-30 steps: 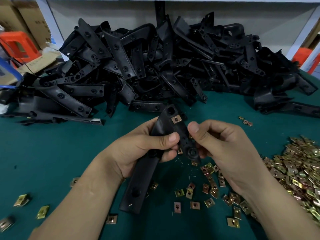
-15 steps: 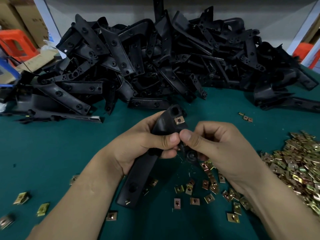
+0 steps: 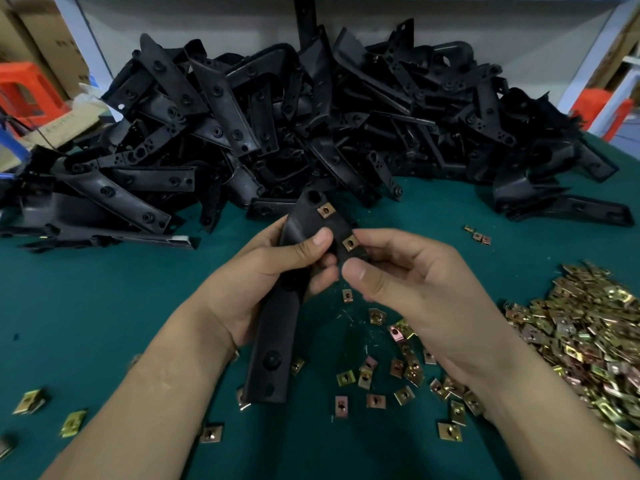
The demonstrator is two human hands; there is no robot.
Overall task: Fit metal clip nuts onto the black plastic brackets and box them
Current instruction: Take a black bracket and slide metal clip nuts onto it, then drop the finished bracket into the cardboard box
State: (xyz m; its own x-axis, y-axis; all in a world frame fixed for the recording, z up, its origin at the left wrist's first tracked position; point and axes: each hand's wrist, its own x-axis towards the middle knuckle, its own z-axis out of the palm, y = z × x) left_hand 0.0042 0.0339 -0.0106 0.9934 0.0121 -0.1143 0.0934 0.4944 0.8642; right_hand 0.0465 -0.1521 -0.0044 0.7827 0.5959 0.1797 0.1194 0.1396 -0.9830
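My left hand grips a long black plastic bracket around its middle, above the green table. One brass clip nut sits on the bracket's far end. A second clip nut sits on the bracket's right edge, lower down. My right hand curls around that edge, fingertips touching the bracket by the second nut, thumb just below it. A big heap of black brackets lies behind. Loose clip nuts are scattered under my right wrist.
A dense pile of clip nuts covers the table's right side. A few stray nuts lie at the front left and three nuts at the mid right. Cardboard boxes and an orange stool stand beyond the table's left edge.
A second clip nut now sits on the bracket's right edge, where my right thumb pressed before. My right thumb has slid down off it. The bracket has stayed in my left hand.
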